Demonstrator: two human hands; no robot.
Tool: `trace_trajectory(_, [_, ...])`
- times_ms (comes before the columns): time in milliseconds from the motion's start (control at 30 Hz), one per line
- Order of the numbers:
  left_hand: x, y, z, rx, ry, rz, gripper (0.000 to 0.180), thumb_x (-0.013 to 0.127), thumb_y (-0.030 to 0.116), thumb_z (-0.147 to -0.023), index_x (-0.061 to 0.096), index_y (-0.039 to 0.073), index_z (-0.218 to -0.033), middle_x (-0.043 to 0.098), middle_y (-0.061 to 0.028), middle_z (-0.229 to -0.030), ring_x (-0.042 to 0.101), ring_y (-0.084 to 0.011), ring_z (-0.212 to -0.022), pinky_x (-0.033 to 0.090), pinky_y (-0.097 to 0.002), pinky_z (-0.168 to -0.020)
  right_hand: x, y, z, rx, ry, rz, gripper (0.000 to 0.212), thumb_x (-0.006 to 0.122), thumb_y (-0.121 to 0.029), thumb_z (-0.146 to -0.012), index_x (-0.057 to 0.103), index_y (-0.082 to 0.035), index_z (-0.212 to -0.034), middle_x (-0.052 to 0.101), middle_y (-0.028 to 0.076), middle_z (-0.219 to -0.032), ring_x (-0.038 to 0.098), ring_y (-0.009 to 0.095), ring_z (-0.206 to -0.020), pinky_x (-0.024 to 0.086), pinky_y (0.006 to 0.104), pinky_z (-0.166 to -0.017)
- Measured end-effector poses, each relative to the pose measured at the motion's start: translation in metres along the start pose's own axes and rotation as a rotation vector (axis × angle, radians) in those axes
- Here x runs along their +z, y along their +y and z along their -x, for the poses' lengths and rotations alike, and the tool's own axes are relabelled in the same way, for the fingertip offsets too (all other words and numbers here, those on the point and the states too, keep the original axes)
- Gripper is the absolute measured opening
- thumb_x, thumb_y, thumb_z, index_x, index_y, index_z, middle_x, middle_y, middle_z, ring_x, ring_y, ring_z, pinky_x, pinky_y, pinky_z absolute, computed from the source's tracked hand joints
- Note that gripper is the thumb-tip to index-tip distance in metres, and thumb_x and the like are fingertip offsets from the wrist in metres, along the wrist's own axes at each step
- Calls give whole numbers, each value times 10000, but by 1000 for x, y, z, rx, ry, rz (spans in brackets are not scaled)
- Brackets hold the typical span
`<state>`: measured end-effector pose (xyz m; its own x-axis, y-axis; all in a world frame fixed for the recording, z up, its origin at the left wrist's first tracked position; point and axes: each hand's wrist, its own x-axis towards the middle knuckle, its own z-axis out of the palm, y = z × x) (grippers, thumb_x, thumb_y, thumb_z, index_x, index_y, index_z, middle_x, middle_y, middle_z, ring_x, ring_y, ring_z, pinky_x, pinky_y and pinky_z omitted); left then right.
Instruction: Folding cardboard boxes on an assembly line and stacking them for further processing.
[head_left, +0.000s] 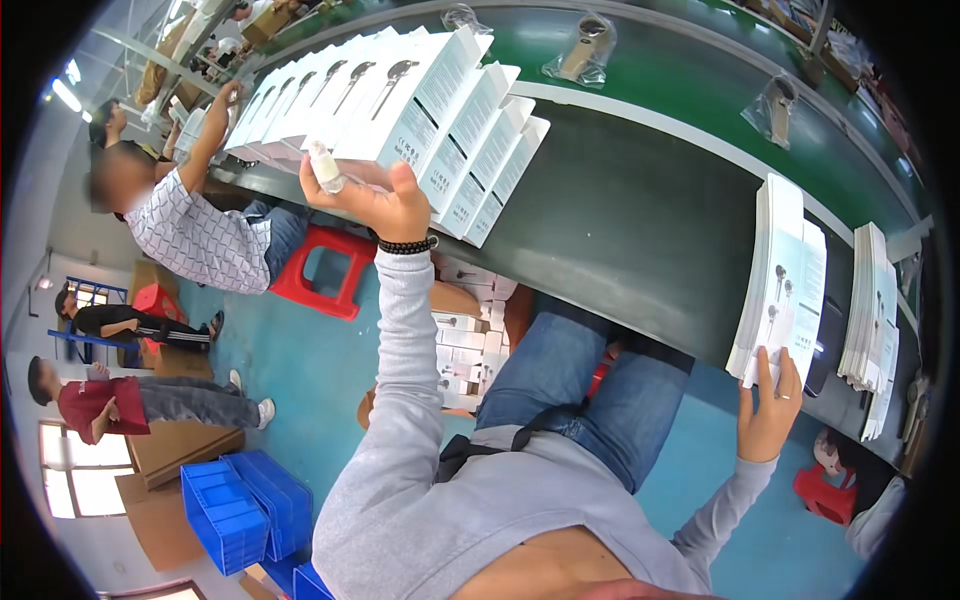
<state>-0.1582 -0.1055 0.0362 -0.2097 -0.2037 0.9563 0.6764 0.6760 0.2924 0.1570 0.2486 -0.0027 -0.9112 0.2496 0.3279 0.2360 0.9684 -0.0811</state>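
My left hand [375, 205] is raised at the near side of a row of standing white cartons [385, 115], palm up and fingers apart. A whitish covering [325, 168] wraps one fingertip, and a dark bead bracelet circles the wrist. The hand is at the lower edge of the cartons; whether it touches them I cannot tell. At the right, my right hand [770, 405] rests its stretched fingers on the near end of a stack of flat, folded white cartons [780, 285]. A ring shows on one finger. The cartons are printed with pictures of a dark long-handled item.
Another flat carton stack [872, 310] lies farther right, beside a dark flat object [827, 345]. Beyond the dark worktable [620, 190], a green conveyor [680, 75] carries bagged items [583, 50]. A seated co-worker [200, 220] is at left. Blue crates [225, 510] stand on the floor.
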Motion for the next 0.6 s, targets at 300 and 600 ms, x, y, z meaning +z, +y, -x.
trace_trajectory(300, [-26, 91, 54, 251, -265, 231, 788, 623, 615, -676, 323, 265, -1316, 285, -177, -1319, 284, -349, -1235, 178, -539, -1007, -30, -2, 1, -150, 483, -220, 303, 600, 60, -702, 588, 76, -1004, 590, 195, -877, 557, 317, -749, 451, 357, -672])
trace_trajectory(600, [-47, 162, 52, 509, -1205, 543, 595, 688, 339, -644, 440, 436, -1176, 311, -154, -1364, 283, -362, -1273, 112, -651, -959, -20, -71, 12, 137, 177, -1406, 258, 553, -148, -859, 569, 93, -950, 604, 157, -907, 548, 139, -742, 428, 245, -663])
